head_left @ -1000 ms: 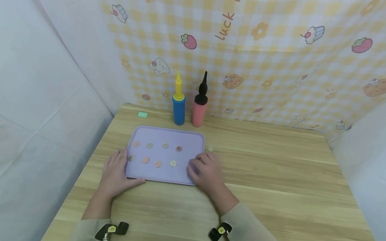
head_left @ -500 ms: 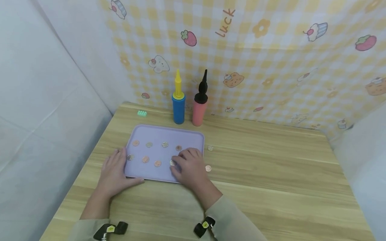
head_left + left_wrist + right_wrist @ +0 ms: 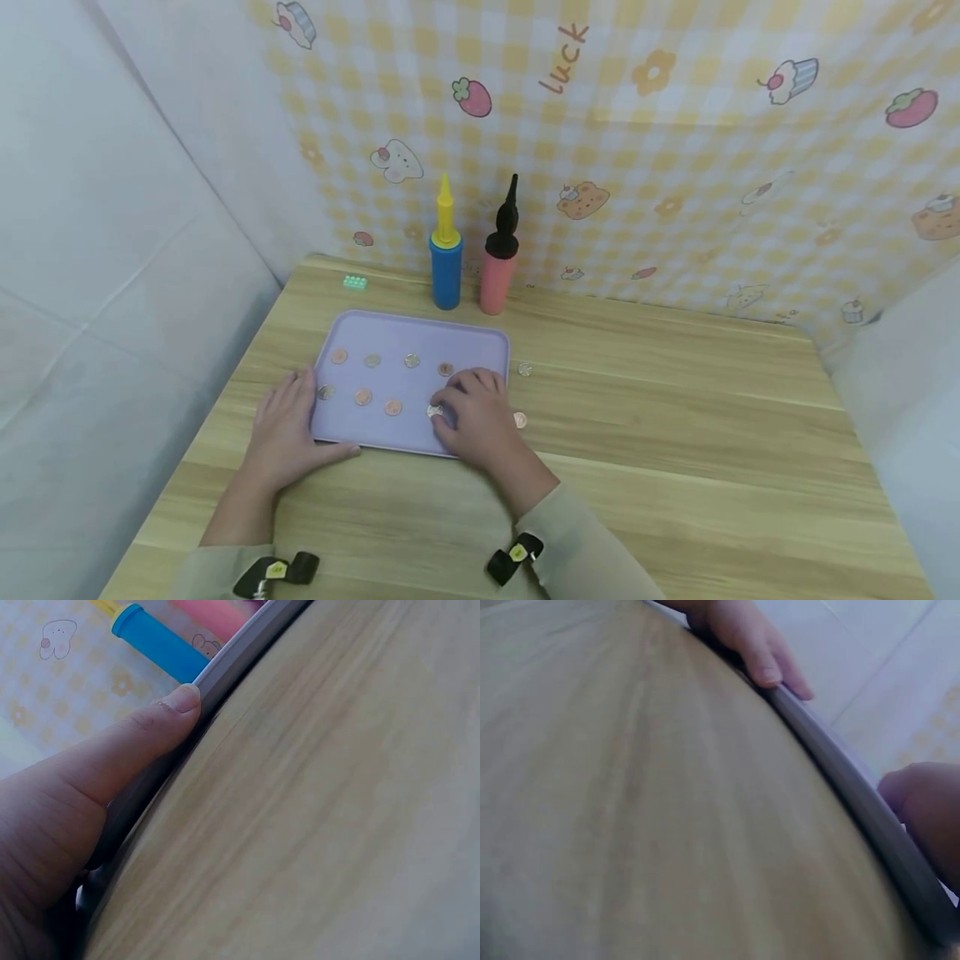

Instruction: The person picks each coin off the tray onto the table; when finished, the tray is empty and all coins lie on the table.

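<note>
Bench (image 3: 712, 433) stretches wide to 3 o'clock of purple tray (image 3: 386, 330); tray sits at bench's 10 o'clock side, long axis nearly 9-to-3. Two pumps (image 3: 446, 279) stand beyond far edge, 1 o'clock. Left hand (image 3: 281, 433) spread wide, against tray's 9 o'clock edge. Right hand (image 3: 480, 421): fingers curled at silver coin (image 3: 432, 411); cannot tell if pinching.

Lilac before yellow checks

The tray (image 3: 397, 329) is lilac, its coins (image 3: 363, 397) some coppery, some silvery. At its 11 o'clock, a brick (image 3: 355, 282) is mint; toward 1, one pump (image 3: 447, 275) is blue-and-yellow, another (image 3: 497, 285) pink-and-black. The cloth (image 3: 675, 158) is yellow-and-white checked.
</note>
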Demonstrator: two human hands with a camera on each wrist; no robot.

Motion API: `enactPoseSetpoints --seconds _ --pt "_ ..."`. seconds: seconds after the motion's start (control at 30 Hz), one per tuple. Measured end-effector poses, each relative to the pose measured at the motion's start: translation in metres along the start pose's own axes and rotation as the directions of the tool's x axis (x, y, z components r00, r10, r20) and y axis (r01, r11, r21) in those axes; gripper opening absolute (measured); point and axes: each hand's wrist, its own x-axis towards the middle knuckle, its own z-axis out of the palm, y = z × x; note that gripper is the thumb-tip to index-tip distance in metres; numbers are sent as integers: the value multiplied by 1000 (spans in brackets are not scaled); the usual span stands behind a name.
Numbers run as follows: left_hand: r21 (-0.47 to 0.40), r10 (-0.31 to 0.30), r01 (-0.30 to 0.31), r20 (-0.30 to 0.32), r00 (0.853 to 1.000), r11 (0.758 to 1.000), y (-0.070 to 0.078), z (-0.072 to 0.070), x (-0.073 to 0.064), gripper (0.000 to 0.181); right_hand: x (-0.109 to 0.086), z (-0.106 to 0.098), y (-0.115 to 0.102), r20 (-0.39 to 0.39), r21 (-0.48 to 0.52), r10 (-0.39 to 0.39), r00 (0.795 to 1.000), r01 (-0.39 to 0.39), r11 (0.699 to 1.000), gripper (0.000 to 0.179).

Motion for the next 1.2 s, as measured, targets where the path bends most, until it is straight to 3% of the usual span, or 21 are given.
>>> enactPoseSetpoints --seconds 0.23,0.4,0.57,0.93,1.07,1.2 --pt "6 11 -11 -3 1000 1000 1 0 1 154 2 -10 -1 119 27 40 992 -43 999 14" --pt "10 12 -12 1 1000 1000 0 2 2 154 3 -12 -1 151 13 49 987 -51 999 15" --pt "11 13 -13 3 1000 1000 -2 3 2 155 2 -12 0 161 42 8 987 -15 999 13" --pt "4 9 -9 -2 1000 1000 -2 1 2 156 0 -5 5 45 167 -107 993 98 981 14" --pt "1 10 -10 -9 1000 1000 -2 1 2 157 0 -2 8 -40 260 -104 994 111 959 21" --pt "0 9 -9 -12 1000 1000 -2 1 1 157 0 -2 8 -92 352 -54 994 83 932 23"
